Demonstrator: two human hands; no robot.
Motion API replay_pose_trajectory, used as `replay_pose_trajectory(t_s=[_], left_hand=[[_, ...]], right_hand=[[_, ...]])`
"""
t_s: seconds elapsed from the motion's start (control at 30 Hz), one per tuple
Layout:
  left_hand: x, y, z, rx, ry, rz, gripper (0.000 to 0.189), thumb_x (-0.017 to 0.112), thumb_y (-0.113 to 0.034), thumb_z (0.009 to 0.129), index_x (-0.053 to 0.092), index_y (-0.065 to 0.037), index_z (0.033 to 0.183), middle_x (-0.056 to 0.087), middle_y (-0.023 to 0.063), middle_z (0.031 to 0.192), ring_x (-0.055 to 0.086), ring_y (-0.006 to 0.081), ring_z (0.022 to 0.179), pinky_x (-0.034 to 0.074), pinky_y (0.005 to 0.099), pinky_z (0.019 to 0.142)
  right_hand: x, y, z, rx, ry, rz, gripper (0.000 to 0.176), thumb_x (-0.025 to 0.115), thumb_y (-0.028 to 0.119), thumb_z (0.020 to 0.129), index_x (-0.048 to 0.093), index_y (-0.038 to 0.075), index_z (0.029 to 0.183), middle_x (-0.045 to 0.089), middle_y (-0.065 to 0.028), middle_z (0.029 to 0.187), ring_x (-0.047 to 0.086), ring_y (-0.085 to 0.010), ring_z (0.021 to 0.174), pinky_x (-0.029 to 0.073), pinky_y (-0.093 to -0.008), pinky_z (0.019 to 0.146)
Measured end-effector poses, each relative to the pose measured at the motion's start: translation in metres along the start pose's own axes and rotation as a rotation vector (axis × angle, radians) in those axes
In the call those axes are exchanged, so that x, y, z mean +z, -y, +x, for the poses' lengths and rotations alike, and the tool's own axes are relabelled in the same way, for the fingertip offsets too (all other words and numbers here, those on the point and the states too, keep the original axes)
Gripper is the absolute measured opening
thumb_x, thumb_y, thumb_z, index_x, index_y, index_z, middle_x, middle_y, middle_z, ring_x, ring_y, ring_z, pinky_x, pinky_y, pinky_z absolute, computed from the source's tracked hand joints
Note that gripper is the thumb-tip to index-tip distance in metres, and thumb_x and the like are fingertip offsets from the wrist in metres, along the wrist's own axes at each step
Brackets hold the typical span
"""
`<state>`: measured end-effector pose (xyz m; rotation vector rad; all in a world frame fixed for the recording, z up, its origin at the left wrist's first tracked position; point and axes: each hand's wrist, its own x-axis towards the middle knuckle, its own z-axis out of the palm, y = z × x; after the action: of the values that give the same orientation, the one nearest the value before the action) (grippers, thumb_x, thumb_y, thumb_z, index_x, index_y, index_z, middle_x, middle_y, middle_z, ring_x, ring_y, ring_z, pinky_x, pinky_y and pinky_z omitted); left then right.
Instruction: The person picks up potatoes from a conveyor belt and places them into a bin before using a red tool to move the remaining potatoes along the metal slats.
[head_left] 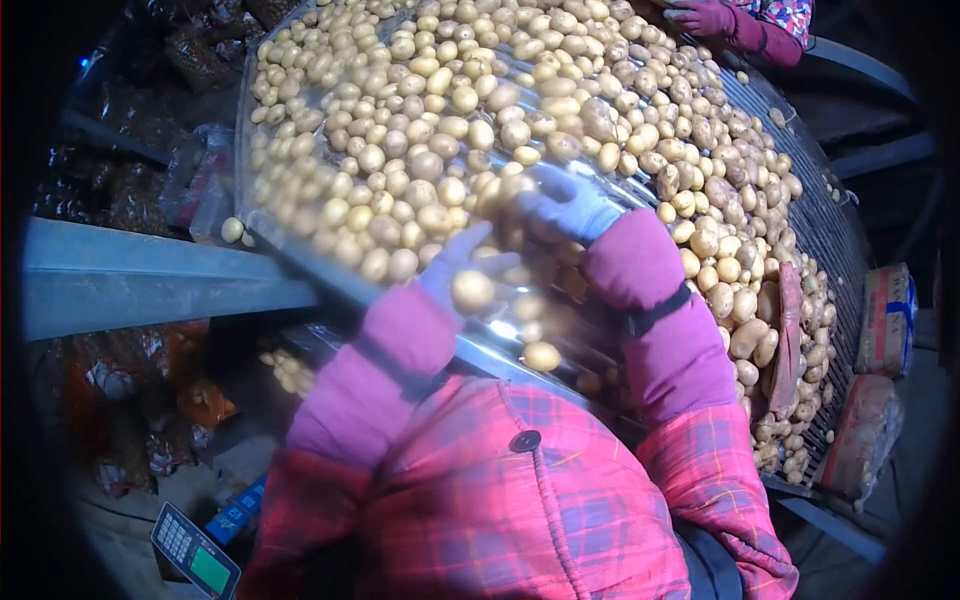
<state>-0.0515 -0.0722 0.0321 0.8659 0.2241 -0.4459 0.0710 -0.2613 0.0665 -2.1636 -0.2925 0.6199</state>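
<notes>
A broad heap of potatoes (430,110) covers the slatted table in front of me. My left hand (460,262), in a pale glove, has its fingers stretched out, and a loose potato (473,291) shows against its palm side. To its right, my right hand (572,203), in a matching glove, reaches left with bent fingers around a motion-blurred potato (516,189). Between my hands and my body is a shiny metal strip (500,362) at the table's near edge, with another potato (541,356) just above it.
Another person's gloved hand (700,18) is at the far right edge. A reddish strip (787,340) lies on the potatoes at right, near stacked packages (885,320). A blue-grey beam (160,277) runs in from the left. A scale display (195,550) stands at lower left.
</notes>
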Motion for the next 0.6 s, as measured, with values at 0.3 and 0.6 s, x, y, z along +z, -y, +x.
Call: replay_pose_trajectory(t_s=[0.3,0.6], left_hand=[[-0.025,-0.011,-0.03,-0.123,-0.105,-0.379,0.046,0.054,-0.043,0.086,0.056,-0.004,0.111,0.064,0.0134,0.094,0.064,0.0261,0.068,0.05,0.0375,0.053],[-0.166,0.031,-0.179,0.042,-0.585,-0.716,0.037,0.063,-0.033,0.079,0.055,-0.014,0.11,0.063,0.0119,0.093,0.06,0.0267,0.068,0.049,0.0369,0.055]], right_hand=[[-0.02,-0.092,-0.002,-0.165,-0.314,-0.484,0.053,0.053,0.04,0.086,0.05,0.004,0.125,0.052,-0.0223,0.124,0.048,-0.0345,0.117,0.037,-0.0397,0.099],[-0.002,-0.125,0.006,-0.213,-0.31,-0.276,0.054,0.053,0.026,0.088,0.039,-0.001,0.133,0.043,-0.02,0.133,0.04,-0.0285,0.125,0.033,-0.037,0.103]])
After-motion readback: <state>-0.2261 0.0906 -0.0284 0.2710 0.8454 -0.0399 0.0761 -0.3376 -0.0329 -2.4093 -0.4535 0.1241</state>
